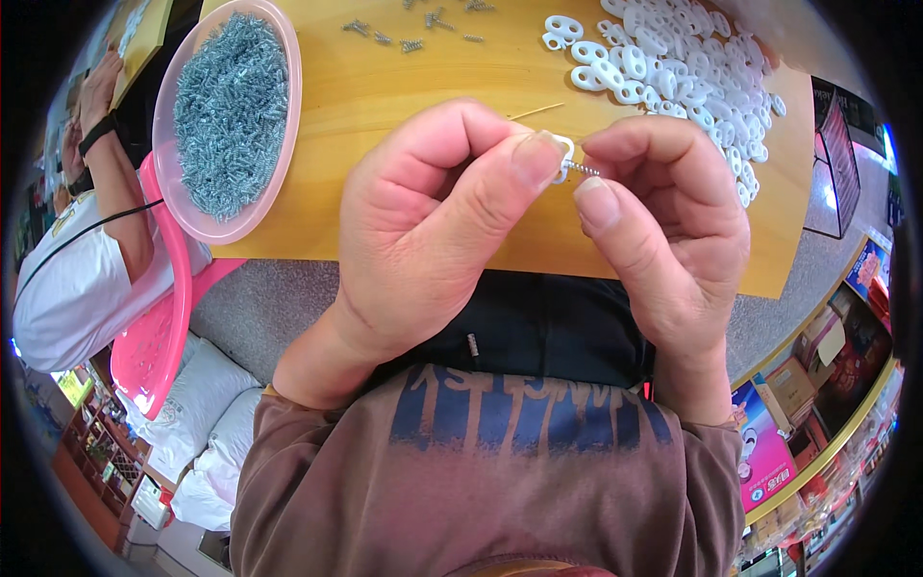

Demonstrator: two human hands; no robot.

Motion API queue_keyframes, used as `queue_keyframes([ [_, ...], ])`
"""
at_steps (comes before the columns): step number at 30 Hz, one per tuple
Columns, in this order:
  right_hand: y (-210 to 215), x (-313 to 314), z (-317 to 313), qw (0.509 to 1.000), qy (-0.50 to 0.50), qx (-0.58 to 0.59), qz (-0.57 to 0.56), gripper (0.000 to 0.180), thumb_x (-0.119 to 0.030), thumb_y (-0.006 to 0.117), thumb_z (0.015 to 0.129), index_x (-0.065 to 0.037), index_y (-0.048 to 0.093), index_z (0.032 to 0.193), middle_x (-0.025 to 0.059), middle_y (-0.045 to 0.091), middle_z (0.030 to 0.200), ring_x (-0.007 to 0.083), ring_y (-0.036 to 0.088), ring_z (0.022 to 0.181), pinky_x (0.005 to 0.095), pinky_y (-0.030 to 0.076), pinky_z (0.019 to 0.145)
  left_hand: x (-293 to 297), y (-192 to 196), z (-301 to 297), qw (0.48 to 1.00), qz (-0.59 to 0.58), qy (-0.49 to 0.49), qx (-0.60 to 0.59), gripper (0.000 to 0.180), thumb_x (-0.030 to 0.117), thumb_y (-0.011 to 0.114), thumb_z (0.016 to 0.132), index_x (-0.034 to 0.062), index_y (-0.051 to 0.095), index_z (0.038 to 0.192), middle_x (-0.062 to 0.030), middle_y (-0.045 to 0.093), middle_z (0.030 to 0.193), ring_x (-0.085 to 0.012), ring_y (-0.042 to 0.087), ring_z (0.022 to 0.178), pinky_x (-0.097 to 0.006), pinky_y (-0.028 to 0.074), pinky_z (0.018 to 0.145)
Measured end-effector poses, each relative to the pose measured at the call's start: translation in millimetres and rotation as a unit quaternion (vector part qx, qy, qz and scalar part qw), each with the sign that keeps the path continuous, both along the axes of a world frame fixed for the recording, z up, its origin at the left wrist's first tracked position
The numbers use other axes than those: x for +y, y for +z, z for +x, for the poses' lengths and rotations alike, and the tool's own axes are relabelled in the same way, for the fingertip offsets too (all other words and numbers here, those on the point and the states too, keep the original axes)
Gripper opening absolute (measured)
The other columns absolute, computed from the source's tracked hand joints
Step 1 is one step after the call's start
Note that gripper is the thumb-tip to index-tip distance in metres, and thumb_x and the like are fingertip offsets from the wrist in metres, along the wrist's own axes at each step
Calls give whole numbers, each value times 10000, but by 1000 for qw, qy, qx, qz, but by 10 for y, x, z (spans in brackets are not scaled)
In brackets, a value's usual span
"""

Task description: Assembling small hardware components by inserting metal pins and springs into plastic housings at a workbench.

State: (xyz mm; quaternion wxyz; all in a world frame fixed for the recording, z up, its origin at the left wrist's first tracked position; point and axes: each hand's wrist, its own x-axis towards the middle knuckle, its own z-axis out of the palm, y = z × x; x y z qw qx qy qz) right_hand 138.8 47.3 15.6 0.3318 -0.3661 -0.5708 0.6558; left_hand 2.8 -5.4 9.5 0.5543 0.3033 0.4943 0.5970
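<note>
My left hand (433,212) pinches a small white plastic piece (564,159) between thumb and forefinger, above the near part of the table. A small metal spring (583,169) sticks out from the piece's right side. At its free end are the curled thumb and forefinger of my right hand (663,202), closed around the spring; exact contact is hard to see. Similar white two-holed pieces (663,58) lie heaped at the far right. To the left, a pink oval basin (293,106) holds a mass of small springs (234,120).
Several loose springs (411,45) lie at the table's (385,87) far edge. A thin wooden stick (536,112) rests behind my hands. One spring (472,344) lies on my dark lap. At left, another person's arm (120,192) is beside a pink plastic chair (163,327).
</note>
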Motion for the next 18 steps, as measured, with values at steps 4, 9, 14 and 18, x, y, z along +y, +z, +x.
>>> queue_keyframes([
  [4,-9,3,10,998,9,-32,56,123,-41,557,755,14,502,850,8,509,763,43,456,622,143,357,560,-11,-3,45,1000,16,5,5,111,89,487,805,-11,508,760,-22,470,707,-52,388,592,-158,286,507],
  [9,-9,-32,27,990,-3,-85,113,94,-45,559,762,9,506,817,-8,500,747,29,432,624,138,346,556,-29,-76,16,988,57,-15,139,88,65,488,800,-10,506,758,-26,468,708,-60,392,616,-163,305,547],
  [14,-99,-74,-7,986,-22,-86,141,84,-46,556,765,10,508,807,-9,492,725,29,417,629,142,340,556,-53,-110,79,986,51,14,158,100,83,492,804,-10,508,770,-4,463,682,-39,378,588,-159,301,531],
  [18,-201,-12,-17,969,-13,-105,221,76,-33,554,760,15,509,798,6,495,716,50,423,616,158,345,556,-16,-44,35,998,-59,6,-19,120,114,521,800,1,531,760,46,475,669,-5,380,572,-141,317,505],
])
